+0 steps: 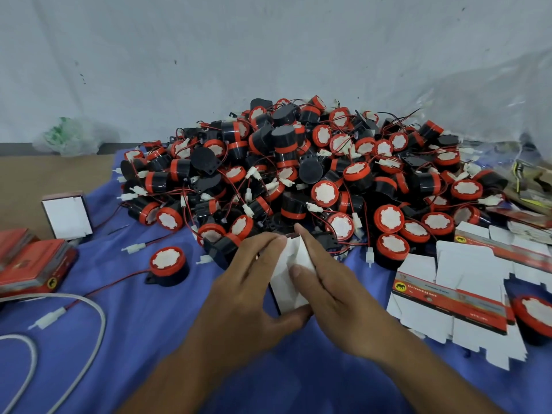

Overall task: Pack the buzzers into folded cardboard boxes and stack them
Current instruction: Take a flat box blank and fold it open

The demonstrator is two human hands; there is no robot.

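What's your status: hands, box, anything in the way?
Left hand, right hand: both gripping the white box over the blue cloth. Box part folded, contents not visible. Buzzer pile close behind, flat boxes to the right; nothing blocking.

Cardboard box point(291, 282) is mostly covered by left hand point(248, 279) and right hand point(331, 285), both gripping it; inside not visible. Forearms cut by bottom edge. Lone buzzer point(536, 316) cut by right edge, red box stack point(27, 264) by left edge. White cable point(101, 318) runs off lower left. Buzzer pile point(298, 174) buries its lower units. Small print on flat cartons point(424, 309) unreadable. Clear bag point(528, 162) contents blurred.
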